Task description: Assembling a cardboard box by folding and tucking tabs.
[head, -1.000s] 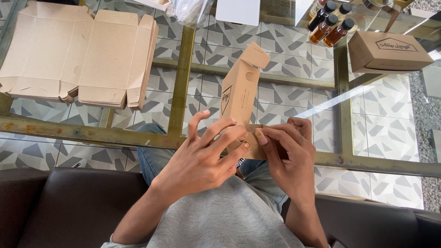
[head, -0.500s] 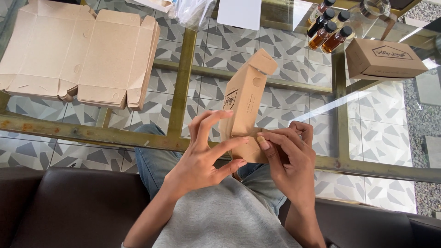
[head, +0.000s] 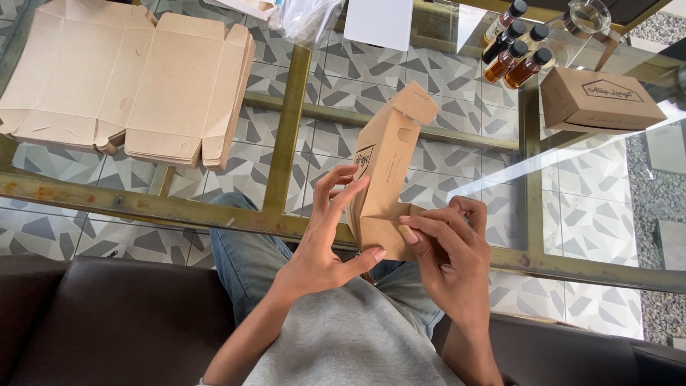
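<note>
The person is sitting on a dark sofa [head: 107, 322] at a glass table [head: 286, 129] and is folding a small brown cardboard box [head: 386, 179], held upright over the lap at the near edge of the table. The left hand [head: 325, 243] is cupping the box from the left, fingers spread along its side and the thumb pressing under the near end. The right hand [head: 446, 250] is closing on the near end from the right, its fingertips pushing a flap inward; both hands are gripping the box firmly, not wide open. The far end of the box is standing open, its top flap tilted up.

By the look of it, the step in hand is closing the bottom flaps of the box. The next move seems to call for tucking that flap fully in while the left hand is keeping the walls square, so the cardboard is not buckling.

A stack of flat unfolded boxes [head: 128, 78] is lying on the far left of the table. At the far right, a finished closed box [head: 597, 100] is resting near four small bottles [head: 514, 50] with dark caps, and a clear plastic bag [head: 307, 18] is lying at the far edge.
</note>
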